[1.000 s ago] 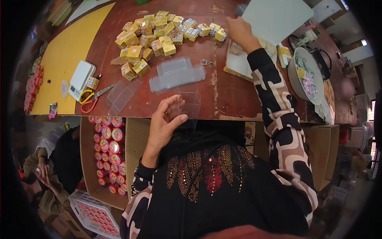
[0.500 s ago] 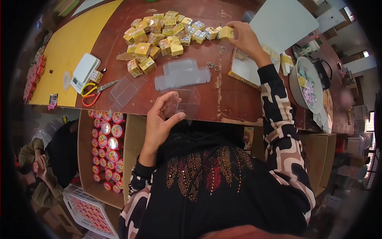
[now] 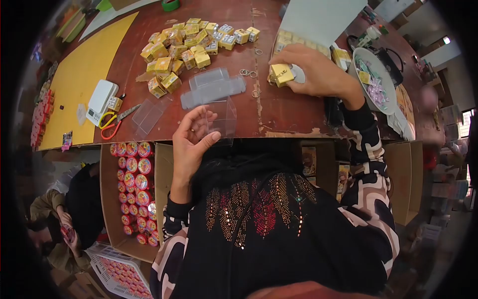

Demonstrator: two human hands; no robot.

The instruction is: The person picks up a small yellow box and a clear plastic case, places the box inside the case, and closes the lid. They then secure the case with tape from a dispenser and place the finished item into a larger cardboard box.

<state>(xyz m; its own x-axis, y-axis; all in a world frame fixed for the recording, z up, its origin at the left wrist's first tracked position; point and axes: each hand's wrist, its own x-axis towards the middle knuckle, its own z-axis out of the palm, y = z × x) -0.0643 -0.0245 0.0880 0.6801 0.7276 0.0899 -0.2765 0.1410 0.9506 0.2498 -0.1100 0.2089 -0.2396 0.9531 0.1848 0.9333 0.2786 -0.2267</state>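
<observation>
My left hand (image 3: 191, 137) is closed around the edge of a folded clear plastic box (image 3: 227, 119) at the table's front edge. Between the thumb and fingers of my right hand (image 3: 321, 72) is a small yellow box (image 3: 283, 74), held above the table to the right. Beneath and behind that hand, partly covered by it, lies a shallow carton with rows of small yellow boxes (image 3: 285, 37). A heap of similar yellow boxes (image 3: 172, 51) spreads over the back of the table. Flat clear plastic packaging (image 3: 214, 88) lies just beyond my left hand.
Orange-and-yellow scissors (image 3: 117, 119) and a white scale (image 3: 103, 102) lie at left. Metal rings (image 3: 247, 73) sit mid-table. A bowl of wrapped pieces (image 3: 381, 99) stands at right. Below is a carton of round pink containers (image 3: 142, 182); another person's hands (image 3: 69, 231) are at lower left.
My right hand has come back from the right end of the heap toward me, carrying the yellow box. The left hand keeps the clear plastic box. The whole view has shifted slightly.
</observation>
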